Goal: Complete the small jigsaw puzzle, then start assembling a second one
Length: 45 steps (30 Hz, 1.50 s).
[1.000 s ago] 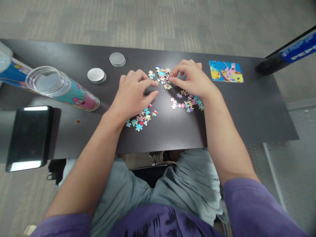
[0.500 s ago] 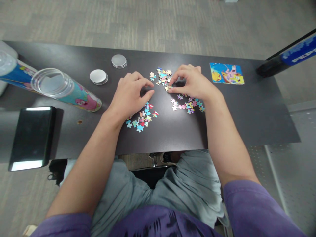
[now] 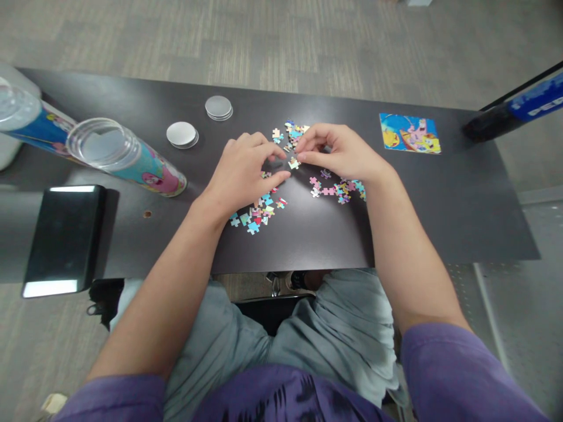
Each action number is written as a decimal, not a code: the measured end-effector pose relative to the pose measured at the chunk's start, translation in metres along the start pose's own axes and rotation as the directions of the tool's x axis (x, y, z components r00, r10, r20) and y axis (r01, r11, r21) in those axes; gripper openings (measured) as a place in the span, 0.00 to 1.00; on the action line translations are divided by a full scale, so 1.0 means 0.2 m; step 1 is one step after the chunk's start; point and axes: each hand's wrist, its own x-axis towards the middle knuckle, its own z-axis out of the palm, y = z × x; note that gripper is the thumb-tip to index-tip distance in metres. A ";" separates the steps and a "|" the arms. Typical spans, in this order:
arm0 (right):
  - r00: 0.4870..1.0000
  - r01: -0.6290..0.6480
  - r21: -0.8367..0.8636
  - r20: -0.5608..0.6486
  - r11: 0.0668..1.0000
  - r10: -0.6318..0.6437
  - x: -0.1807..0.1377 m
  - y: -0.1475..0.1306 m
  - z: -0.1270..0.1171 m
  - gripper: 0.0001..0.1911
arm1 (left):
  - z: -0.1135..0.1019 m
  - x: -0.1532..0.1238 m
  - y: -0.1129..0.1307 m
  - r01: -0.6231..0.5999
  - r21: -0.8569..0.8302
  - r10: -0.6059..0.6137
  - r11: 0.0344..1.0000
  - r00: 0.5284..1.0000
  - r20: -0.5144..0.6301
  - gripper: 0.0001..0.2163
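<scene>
A pale yellow-green jigsaw puzzle piece [image 3: 294, 164] is pinched at the fingertips of my right hand [image 3: 338, 152], low over the table. My left hand [image 3: 248, 170] faces it from the left, thumb and fingers apart with nothing between them. Beneath and in front of my left hand lies a loose pile of puzzle pieces [image 3: 254, 225], partly hidden by it. Another cluster of pieces [image 3: 290, 132] sits beyond the fingertips, and a third group [image 3: 342, 190] lies below my right hand, its right end covered by the wrist.
On the dark table [image 3: 299, 240], a cartoon picture card [image 3: 410, 133] lies at the right. Two stacks of round lids [image 3: 181, 134] [image 3: 219, 107] are at the back left. Clear-topped tubes [image 3: 127, 158] and a black tablet-like device [image 3: 65, 237] stand or lie left. A dark bottle with a blue label [image 3: 534, 99] is far right.
My left hand has moved right, closer to my right hand. The piece in my right fingertips has shifted slightly and shows more of its face. The whole view has shifted a little.
</scene>
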 end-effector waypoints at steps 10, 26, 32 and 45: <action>0.983 -0.101 -0.360 -0.180 0.927 0.037 -0.04 0.02 -0.06 0.09 | 0.00 0.01 0.00 0.026 0.011 -0.027 1.000 1.000 0.010 0.10; 0.997 -0.065 -0.446 -0.071 0.892 0.037 -0.04 0.01 -0.07 0.07 | -0.10 -0.01 -0.10 0.070 -0.169 -0.071 0.983 0.997 0.002 0.16; 0.999 -0.035 -0.440 -0.051 0.897 0.014 -0.04 0.02 -0.08 0.08 | -0.08 0.00 -0.13 0.062 -0.200 -0.074 0.978 0.996 -0.054 0.11; 0.996 0.044 -0.311 0.092 0.949 -0.016 0.00 -0.04 0.04 0.10 | -0.07 0.00 -0.14 0.089 -0.170 -0.098 0.981 0.994 -0.046 0.10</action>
